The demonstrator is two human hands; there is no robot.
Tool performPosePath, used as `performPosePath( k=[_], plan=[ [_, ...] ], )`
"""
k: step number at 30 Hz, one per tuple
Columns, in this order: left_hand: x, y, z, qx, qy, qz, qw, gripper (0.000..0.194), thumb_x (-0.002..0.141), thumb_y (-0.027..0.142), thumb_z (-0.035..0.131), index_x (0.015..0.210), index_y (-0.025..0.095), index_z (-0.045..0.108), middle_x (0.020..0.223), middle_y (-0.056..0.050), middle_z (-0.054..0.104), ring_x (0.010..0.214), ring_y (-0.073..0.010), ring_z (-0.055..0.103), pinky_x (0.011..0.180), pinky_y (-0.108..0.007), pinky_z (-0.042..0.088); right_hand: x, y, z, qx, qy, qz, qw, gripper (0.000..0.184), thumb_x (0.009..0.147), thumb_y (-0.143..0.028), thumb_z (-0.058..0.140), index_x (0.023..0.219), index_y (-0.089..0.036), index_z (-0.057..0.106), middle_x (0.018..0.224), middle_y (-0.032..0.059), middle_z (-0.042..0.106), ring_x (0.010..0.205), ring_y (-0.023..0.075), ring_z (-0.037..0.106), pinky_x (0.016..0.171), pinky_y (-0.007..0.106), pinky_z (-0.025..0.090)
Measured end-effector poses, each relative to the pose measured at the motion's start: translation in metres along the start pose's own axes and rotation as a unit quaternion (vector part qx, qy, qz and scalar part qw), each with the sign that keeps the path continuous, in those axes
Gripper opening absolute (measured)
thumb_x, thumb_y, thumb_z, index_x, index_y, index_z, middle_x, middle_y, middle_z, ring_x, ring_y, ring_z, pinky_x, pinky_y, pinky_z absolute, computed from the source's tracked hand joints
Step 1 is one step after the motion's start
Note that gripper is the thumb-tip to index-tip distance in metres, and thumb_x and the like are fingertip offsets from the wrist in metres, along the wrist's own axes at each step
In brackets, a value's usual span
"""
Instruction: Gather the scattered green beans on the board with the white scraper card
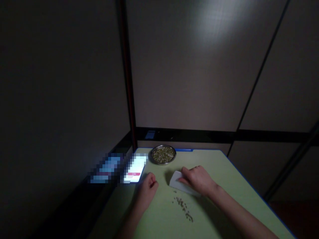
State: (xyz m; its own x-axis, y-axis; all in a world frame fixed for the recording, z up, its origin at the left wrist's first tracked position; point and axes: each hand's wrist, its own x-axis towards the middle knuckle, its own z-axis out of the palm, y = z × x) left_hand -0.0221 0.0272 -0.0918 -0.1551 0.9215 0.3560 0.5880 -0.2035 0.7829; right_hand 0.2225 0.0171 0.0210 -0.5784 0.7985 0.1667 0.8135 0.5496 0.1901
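Note:
My right hand (pixel 196 179) is closed on a white scraper (pixel 185 189), a thin flat piece with a rounded corner, held low over the table. Just below its edge, small brown seeds or beans (pixel 183 205) lie scattered in a loose line. My left hand (pixel 148 189) is at the left, fingers curled in; whether anything is inside them is hidden. Beyond both hands stands a round metal plate (pixel 163 163), holding many small greenish grains.
The light green table (pixel 211 159) has a blue edge. At its left side a lit phone (pixel 136 167), blurred out, stands beside a dark glossy panel that mirrors it. Tall wall panels (pixel 184 83) close off the back and left.

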Motion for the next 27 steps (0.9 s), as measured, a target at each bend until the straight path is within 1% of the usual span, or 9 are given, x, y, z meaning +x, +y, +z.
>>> performPosePath(
  k=[3, 8, 15, 20, 23, 27],
  plan=[
    [0.0, 0.0, 0.0, -0.003, 0.0, -0.002, 1.0, 0.007, 0.068, 0.021, 0.048, 0.065, 0.022, 0.043, 0.055, 0.008, 0.038, 0.052, -0.0099, 0.039, 0.052, -0.021, 0.026, 0.0, 0.0, 0.003, 0.004, -0.01, -0.013, 1.0, 0.04, 0.096, -0.051, 0.03, 0.094, -0.02, 0.054, 0.077, 0.0078, 0.072, 0.069, 0.0198, 0.067, 0.059, 0.026, 0.033],
    [0.0, 0.003, -0.001, -0.014, -0.002, -0.005, 1.0, 0.007, 0.069, 0.021, 0.048, 0.065, 0.022, 0.042, 0.055, 0.008, 0.037, 0.052, -0.0099, 0.038, 0.052, -0.021, 0.026, -0.001, -0.003, 0.006, 0.009, -0.004, -0.025, 1.0, 0.042, 0.096, -0.052, 0.028, 0.093, -0.019, 0.054, 0.077, 0.007, 0.071, 0.068, 0.0198, 0.067, 0.058, 0.027, 0.032],
    [0.001, 0.0, 0.001, -0.009, -0.009, -0.004, 1.0, 0.008, 0.07, 0.021, 0.047, 0.065, 0.022, 0.04, 0.055, 0.008, 0.035, 0.051, -0.01, 0.037, 0.051, -0.021, 0.025, -0.004, -0.008, 0.004, 0.009, 0.004, -0.038, 0.999, 0.04, 0.096, -0.051, 0.03, 0.094, -0.019, 0.054, 0.075, 0.006, 0.071, 0.066, 0.0194, 0.067, 0.056, 0.027, 0.032],
    [0.001, -0.001, 0.001, -0.016, -0.015, 0.014, 1.0, 0.008, 0.07, 0.02, 0.046, 0.066, 0.022, 0.039, 0.056, 0.008, 0.035, 0.053, -0.0102, 0.037, 0.051, -0.022, 0.025, -0.009, -0.013, -0.003, 0.017, 0.013, -0.058, 0.998, 0.041, 0.096, -0.052, 0.03, 0.092, -0.019, 0.055, 0.073, 0.0053, 0.071, 0.061, 0.0175, 0.065, 0.056, 0.027, 0.03],
    [0.001, -0.001, 0.001, -0.005, -0.016, 0.021, 1.0, 0.008, 0.071, 0.02, 0.045, 0.066, 0.022, 0.04, 0.057, 0.008, 0.035, 0.054, -0.0105, 0.039, 0.052, -0.022, 0.026, -0.01, -0.01, -0.007, 0.02, 0.02, -0.046, 0.999, 0.039, 0.096, -0.051, 0.031, 0.092, -0.02, 0.054, 0.074, 0.0051, 0.071, 0.062, 0.0174, 0.065, 0.056, 0.027, 0.03],
    [0.001, -0.001, 0.0, -0.002, -0.012, 0.008, 1.0, 0.008, 0.071, 0.021, 0.047, 0.065, 0.022, 0.041, 0.056, 0.008, 0.037, 0.053, -0.0105, 0.039, 0.052, -0.022, 0.026, -0.009, -0.002, -0.005, 0.013, 0.013, -0.008, 1.0, 0.036, 0.097, -0.048, 0.032, 0.092, -0.02, 0.053, 0.075, 0.0064, 0.071, 0.063, 0.0175, 0.065, 0.057, 0.026, 0.03]
  ],
)
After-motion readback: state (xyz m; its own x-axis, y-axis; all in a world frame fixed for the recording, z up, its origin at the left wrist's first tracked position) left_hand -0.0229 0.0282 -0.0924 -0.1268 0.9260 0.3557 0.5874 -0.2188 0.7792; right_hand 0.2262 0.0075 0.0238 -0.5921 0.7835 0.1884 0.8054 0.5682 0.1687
